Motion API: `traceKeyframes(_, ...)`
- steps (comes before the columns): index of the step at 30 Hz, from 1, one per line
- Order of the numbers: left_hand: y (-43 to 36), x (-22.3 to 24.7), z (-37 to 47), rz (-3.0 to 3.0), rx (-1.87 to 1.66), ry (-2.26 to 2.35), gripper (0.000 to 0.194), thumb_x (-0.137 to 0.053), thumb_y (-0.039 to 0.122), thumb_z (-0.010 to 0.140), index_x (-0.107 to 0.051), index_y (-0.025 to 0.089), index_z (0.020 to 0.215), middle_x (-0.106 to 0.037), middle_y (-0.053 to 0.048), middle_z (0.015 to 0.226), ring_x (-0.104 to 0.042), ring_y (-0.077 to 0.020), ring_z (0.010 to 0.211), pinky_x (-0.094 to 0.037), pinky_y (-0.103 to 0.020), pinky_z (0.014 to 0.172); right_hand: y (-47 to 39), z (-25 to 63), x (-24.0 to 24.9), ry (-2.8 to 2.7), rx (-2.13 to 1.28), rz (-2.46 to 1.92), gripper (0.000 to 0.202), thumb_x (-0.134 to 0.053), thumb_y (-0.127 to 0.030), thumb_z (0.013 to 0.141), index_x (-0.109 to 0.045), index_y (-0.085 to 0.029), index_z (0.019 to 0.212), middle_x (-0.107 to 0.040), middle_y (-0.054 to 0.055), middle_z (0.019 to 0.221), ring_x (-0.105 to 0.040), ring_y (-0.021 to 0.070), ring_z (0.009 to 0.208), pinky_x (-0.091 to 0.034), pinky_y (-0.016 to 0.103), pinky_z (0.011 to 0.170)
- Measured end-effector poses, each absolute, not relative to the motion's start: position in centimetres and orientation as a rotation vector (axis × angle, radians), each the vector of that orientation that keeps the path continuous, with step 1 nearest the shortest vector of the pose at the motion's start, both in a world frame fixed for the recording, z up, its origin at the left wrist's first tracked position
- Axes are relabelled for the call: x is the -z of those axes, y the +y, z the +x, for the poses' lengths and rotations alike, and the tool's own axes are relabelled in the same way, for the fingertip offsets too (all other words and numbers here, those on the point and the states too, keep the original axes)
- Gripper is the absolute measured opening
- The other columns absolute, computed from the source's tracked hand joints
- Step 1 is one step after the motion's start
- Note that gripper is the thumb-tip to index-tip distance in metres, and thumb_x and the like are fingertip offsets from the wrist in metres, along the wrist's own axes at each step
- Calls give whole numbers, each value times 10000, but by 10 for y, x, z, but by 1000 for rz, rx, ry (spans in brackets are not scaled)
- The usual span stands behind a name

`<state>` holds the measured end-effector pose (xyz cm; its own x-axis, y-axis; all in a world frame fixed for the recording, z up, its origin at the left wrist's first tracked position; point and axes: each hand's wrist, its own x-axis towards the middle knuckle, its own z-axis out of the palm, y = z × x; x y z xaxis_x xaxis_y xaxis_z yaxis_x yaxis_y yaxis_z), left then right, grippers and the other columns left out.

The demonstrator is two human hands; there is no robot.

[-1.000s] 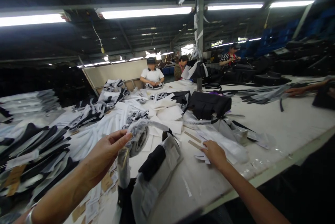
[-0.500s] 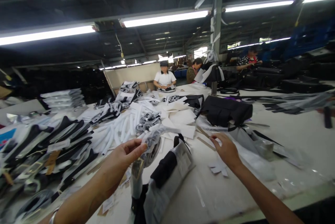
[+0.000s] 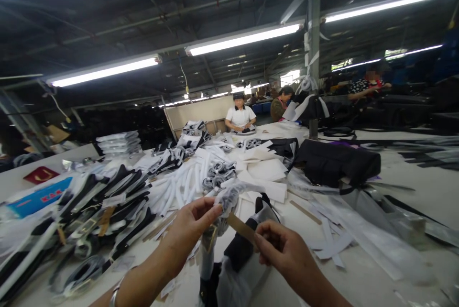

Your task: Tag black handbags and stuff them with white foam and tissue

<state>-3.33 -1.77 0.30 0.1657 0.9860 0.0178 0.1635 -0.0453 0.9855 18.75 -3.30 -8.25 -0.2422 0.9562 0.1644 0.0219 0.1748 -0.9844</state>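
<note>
My left hand pinches a plastic-wrapped strap between thumb and fingers. Part of a metal buckle shows below those fingertips, also under clear wrap. In my right hand is a narrow brown cardboard strip, gripped at one end, with its free end pointing at the wrapped strap. Behind and below the strip stands a black bag partly covered in whitish plastic. My right hand hides some of the bag, and the lower part runs out of view.
Wrapped black straps are heaped at left beside a blue packet. White tubes and paper sheets cover the middle. A black bag lies at right, near a post. A co-worker sits across the table.
My right hand has moved left toward my left hand, bringing the brown cardboard strip in front of the bag. My left hand keeps its pinch on the wrapped strap. The view has turned left.
</note>
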Motion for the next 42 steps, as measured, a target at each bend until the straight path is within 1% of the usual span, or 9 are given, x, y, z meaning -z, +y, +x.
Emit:
traceKeyframes(11,-19,-1,-36,1429,-1079,1216,437,-759,544,772,-716,188,1022,-740,-39,968,-630,-184,904,-447,-255,822,-28,180,86,-1509,-1225,-998,324,-630,-518,863,-610,-197,818,-696,26,693,-629,161,567,-442,250,530)
traceKeyframes(16,-18,-1,-28,1430,-1033,1096,433,-788,535,740,-705,171,960,-747,-50,910,-648,-178,835,-470,-255,771,-11,162,76,-1375,-1331,-861,364,-706,-549,817,-675,-193,886,-678,18,696,-600,150,569,-445,253,539)
traceKeyframes(20,-18,-3,-24,1441,-1037,1035,447,-813,518,714,-684,166,958,-744,-58,905,-661,-191,838,-489,-279,782,-9,151,62,-1204,-1542,-688,402,-784,-523,774,-743,-173,967,-692,42,802,-612,158,714,-460,255,633)
traceKeyframes(26,-23,-9,-27,1458,-993,1104,516,-780,561,730,-647,166,1035,-723,-38,804,-684,-220,778,-511,-319,745,-26,153,49,-1065,-1805,-583,352,-743,-466,844,-758,-204,1079,-696,52,972,-605,189,944,-444,304,865)
traceKeyframes(31,-22,-3,-27,1458,-982,1032,454,-772,513,764,-605,170,1010,-716,-44,768,-684,-201,718,-508,-302,695,-38,152,43,-1024,-1786,-643,466,-697,-603,822,-746,-226,1091,-689,77,1132,-561,272,1148,-424,389,963)
traceKeyframes(33,-23,-1,-24,1542,-1021,1009,377,-767,478,781,-623,175,954,-693,-41,804,-662,-179,726,-504,-286,693,-42,148,42,-1014,-1728,-669,514,-690,-646,806,-734,-231,1106,-690,82,1150,-568,281,1149,-419,421,991)
traceKeyframes(37,-29,-2,-17,1843,-1139,1042,222,-730,392,831,-686,182,888,-638,-59,950,-616,-187,880,-498,-291,805,-48,139,40,-977,-1634,-625,484,-732,-591,800,-718,-234,1125,-694,76,1147,-603,266,1102,-432,412,1000)
traceKeyframes(40,-34,0,-14,1878,-1165,1053,196,-714,375,843,-706,191,911,-645,-65,966,-618,-194,911,-497,-287,822,-51,135,39,-922,-1587,-597,441,-760,-555,786,-735,-214,1065,-710,79,1112,-626,261,1077,-469,368,964)
traceKeyframes(42,-37,6,-14,1838,-1189,1054,206,-726,375,831,-712,196,934,-649,-78,1065,-626,-198,940,-499,-289,835,-53,133,39,-877,-1545,-610,422,-773,-536,778,-740,-205,1038,-719,84,1089,-641,267,1061,-494,355,935)
